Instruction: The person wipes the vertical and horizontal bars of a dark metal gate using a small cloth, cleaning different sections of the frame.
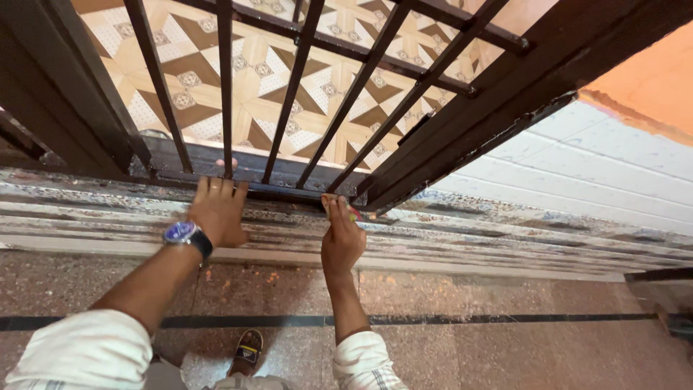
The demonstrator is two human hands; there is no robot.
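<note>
Left fingers [216, 189]: extended and held close together, tips laid over the bottom rail of the dark metal barred gate [289, 94], one fingertip showing beyond the rail between two bars. They grip nothing; the left hand [216, 213] lies palm down, flat against the rail and the top of the step.

Right fingers [333, 209]: curled together around a small slim object with red and green colouring [354, 214], only its end visible past the fingertips; its kind cannot be told. The right hand [341, 238] sits just right of the left hand, its fingertips at the gate's bottom rail near the corner where the gate frame meets the sill.

Wrists outward: a wristwatch with a blue dial and dark strap [184, 233] on the left wrist. Both forearms are bare, with rolled white sleeves [79, 350] at the near edge of the view.

Surroundings: the streaked grey-and-white stone step [469, 231] runs left to right under both hands. Nearer lies a speckled reddish-brown terrazzo floor [469, 347] crossed by a thin black inlay strip. A foot in a dark sandal [249, 350] rests on it, between the arms. Beyond the bars, a patterned beige-and-brown tiled floor [238, 79]. Far right, a white tiled wall [577, 173] with an orange painted wall [650, 79] beyond it.
</note>
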